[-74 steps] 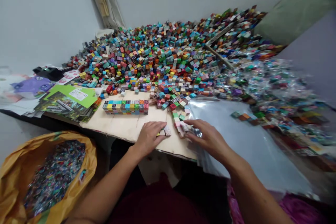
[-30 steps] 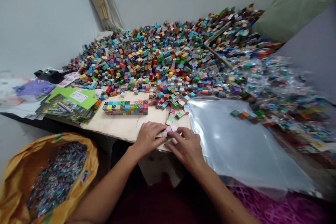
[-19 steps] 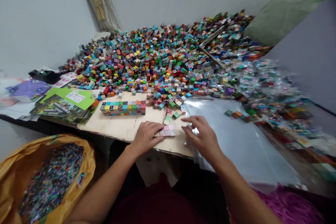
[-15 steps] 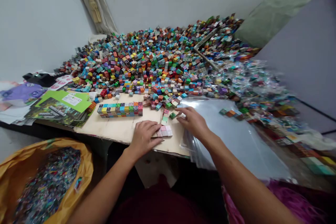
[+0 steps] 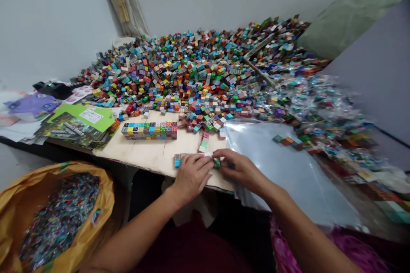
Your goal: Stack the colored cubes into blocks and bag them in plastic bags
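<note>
My left hand (image 5: 193, 173) is closed over a short row of small patterned cubes (image 5: 178, 161) near the board's front edge. Blue and grey cubes stick out at its left, a pale pink one (image 5: 207, 155) at its right; the middle is hidden under the fingers. At the right end of that row, my right hand (image 5: 240, 168) pinches a dark green cube (image 5: 217, 164). Pink and light green cubes (image 5: 204, 141) lie just beyond the fingers. Farther left, a long block of stacked multicoloured cubes (image 5: 149, 131) rests on the pale board (image 5: 144, 151).
A large heap of loose cubes (image 5: 179, 68) fills the back, with an angled metal bar (image 5: 258, 68) in it. Clear plastic sheets (image 5: 262, 149) lie at right, wrapped cubes (image 5: 314, 98) beyond. Green cards (image 5: 86, 115) lie left; a yellow bag (image 5: 105, 187) of small pieces stands below.
My right hand has brought the green cube nearer, to the right end of the row. My left hand has shifted right along the row, uncovering its left end. The view has shifted slightly.
</note>
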{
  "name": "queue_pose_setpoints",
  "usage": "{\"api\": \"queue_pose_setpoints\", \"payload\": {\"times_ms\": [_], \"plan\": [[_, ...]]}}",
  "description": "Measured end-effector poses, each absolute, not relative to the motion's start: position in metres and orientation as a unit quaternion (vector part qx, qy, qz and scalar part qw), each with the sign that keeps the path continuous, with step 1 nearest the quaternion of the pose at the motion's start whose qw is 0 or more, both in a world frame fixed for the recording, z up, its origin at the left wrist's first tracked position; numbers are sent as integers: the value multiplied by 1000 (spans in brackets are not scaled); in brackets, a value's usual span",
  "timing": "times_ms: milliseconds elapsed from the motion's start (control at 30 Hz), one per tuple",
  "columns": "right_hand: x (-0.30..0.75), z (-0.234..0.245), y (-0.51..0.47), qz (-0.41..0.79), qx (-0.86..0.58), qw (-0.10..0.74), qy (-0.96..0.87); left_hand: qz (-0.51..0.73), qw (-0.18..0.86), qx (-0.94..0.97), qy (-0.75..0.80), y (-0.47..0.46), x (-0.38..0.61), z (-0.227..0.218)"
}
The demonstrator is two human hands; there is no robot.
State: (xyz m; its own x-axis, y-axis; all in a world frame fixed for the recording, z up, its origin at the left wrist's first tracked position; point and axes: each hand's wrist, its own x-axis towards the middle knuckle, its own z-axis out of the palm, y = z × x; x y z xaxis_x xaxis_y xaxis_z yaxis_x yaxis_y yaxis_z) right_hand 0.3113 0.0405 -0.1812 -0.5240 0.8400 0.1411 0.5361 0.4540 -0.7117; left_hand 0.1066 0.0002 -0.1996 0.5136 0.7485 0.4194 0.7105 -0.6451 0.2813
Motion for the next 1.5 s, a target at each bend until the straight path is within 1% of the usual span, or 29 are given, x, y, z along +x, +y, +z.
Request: {"api": "queue_pose_setpoints", "payload": {"times_ms": [100, 167, 267, 400, 567, 700, 900, 967, 1167, 1233, 1333, 1400, 1500], "plan": [[310, -178, 37, 349, -413, 262, -799, 259, 37, 865, 428, -1, 105, -198], [314, -174, 47, 353, -427, 271, -787, 252, 33, 867, 429, -1, 107, -196], [322, -171, 77, 280, -487, 284, -777, 239, 21, 875, 421, 2, 115, -195], [318, -176, 115, 167, -561, 250, -771, 230, 2, 870, 435, 10, 126, -200], [308, -187, 125, 147, -573, 245, -769, 245, -18, 863, 441, 15, 122, -205], [312, -186, 103, 179, -557, 252, -771, 244, -7, 862, 445, 16, 113, -206], [303, -177, 47, 325, -499, 250, -763, 258, 12, 859, 443, 16, 106, -205], [295, -174, 35, 357, -489, 257, -753, 260, 16, 861, 437, 16, 104, -204], [299, -174, 36, 417, -459, 272, -736, 253, 22, 864, 435, 15, 100, -201], [306, -175, 46, 398, -457, 297, -738, 245, 11, 866, 436, 12, 103, -198], [307, -175, 67, 320, -465, 325, -759, 236, -2, 874, 425, 8, 113, -196], [297, -174, 82, 263, -456, 308, -792, 232, -7, 878, 418, 6, 120, -198], [276, -175, 100, 200, -439, 233, -844, 231, -17, 877, 421, 5, 126, -203]]}}
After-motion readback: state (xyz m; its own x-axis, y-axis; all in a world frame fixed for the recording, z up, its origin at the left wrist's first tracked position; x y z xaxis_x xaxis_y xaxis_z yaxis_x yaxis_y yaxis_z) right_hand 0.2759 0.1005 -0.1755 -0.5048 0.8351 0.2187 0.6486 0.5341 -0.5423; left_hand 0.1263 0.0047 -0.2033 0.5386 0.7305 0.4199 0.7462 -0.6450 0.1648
